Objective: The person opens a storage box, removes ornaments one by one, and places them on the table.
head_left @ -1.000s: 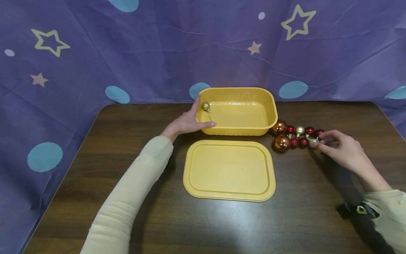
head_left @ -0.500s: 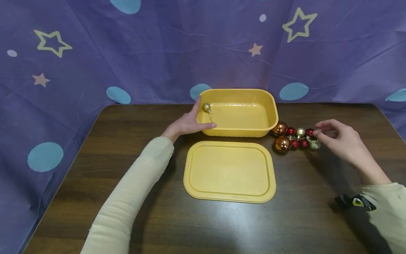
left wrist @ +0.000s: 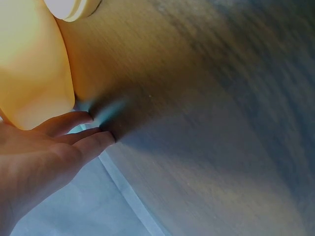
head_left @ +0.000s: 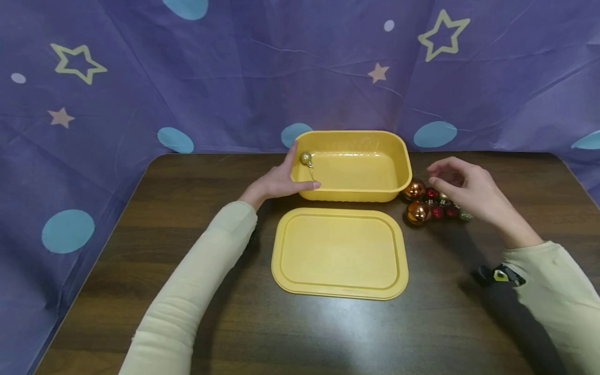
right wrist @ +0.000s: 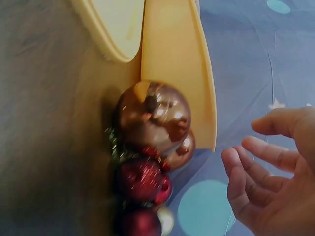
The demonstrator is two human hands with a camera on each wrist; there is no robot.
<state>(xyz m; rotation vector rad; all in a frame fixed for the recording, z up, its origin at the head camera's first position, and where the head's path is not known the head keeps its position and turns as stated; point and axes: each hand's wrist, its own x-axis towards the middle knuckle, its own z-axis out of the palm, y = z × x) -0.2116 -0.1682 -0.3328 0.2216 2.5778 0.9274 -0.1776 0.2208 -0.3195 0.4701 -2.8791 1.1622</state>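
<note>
A yellow plastic box (head_left: pixel 353 196) stands at the back of the table, with one small gold bauble (head_left: pixel 305 158) inside at its left end. My left hand (head_left: pixel 277 180) rests against that end, thumb at the front rim; in the left wrist view its straight fingers (left wrist: pixel 93 145) lie along the box wall. Over the Christmas baubles right of the box hovers my right hand (head_left: pixel 473 190), fingers loosely bent and thumb apart, nothing visible between them. Beneath it lie two copper baubles (head_left: pixel 418 212), several red baubles (right wrist: pixel 141 179) and gold ones, partly hidden by the hand.
The box's yellow lid (head_left: pixel 339 253) lies flat in front of it on the dark wooden table (head_left: pixel 225 333). Close behind the box hangs a purple curtain (head_left: pixel 262 78) with stars and dots. The copper baubles sit right at the box's front right corner.
My right hand has come away from the right end of the baubles and moved left, now nearer the box and covering some of them. The left hand stays at the box.
</note>
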